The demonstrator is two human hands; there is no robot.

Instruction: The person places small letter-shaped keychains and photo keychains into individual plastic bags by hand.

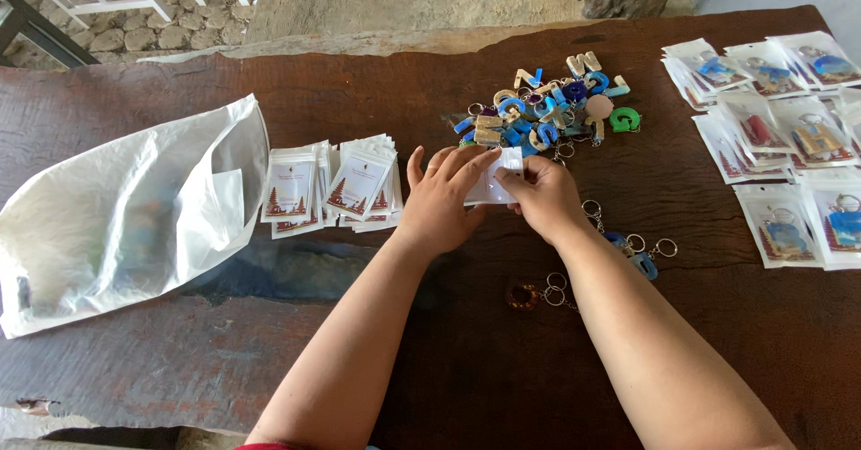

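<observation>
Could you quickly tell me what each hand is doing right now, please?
Left hand: fingers closed on the small clear packet.
Right hand: pinching the same packet.

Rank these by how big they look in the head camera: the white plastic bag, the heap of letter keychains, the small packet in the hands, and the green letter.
1. white plastic bag
2. heap of letter keychains
3. small packet, partly covered by both hands
4. green letter

On the bench (269,360), my hands (493,199) meet mid-bench over a small packet (498,184). A keychain pile (547,109) lies behind them, toward the far edge. Empty packets (332,186) sit left, a plastic bag (117,226) beyond at the left edge. Filled packets (780,136) cover the right edge.
</observation>
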